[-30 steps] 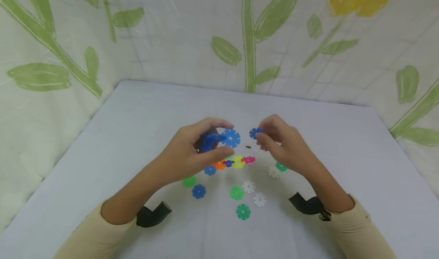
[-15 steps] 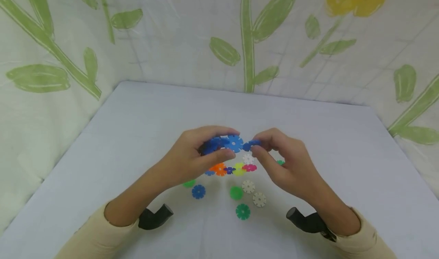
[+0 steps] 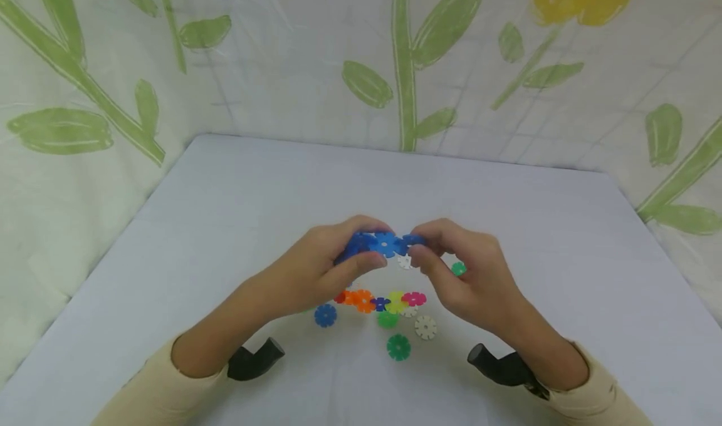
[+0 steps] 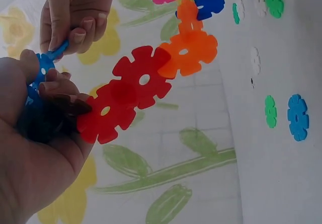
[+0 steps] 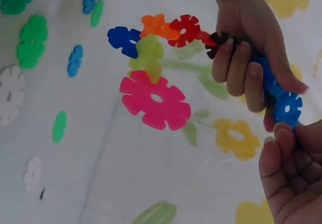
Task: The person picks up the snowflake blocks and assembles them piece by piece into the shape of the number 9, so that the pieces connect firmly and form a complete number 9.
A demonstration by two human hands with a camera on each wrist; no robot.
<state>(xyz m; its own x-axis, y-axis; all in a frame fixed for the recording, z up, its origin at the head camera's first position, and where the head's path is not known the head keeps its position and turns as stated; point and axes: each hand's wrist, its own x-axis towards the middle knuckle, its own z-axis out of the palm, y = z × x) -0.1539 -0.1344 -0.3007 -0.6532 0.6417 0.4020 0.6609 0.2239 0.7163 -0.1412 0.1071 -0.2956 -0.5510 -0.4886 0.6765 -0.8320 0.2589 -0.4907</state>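
In the head view my left hand grips a chain of notched plastic snowflake discs, with a light blue disc showing between thumb and fingers. My right hand pinches a darker blue disc right at that light blue one's edge. Out of the left hand's lower side runs the rest of the chain: a black disc, red discs, orange discs, a dark blue disc, a yellow disc and a pink disc. The left palm and fingers hide part of the blue section.
Loose discs lie on the white table below the hands, among them a blue disc, a green disc and a white disc. Behind the table hangs a sheet painted with plants. Dark mounts sit at both wrists.
My right hand has come left and down, bringing its blue disc against the end of the left hand's chain. Both hands are slightly lower, and the chain's colourful end hangs lower in view.
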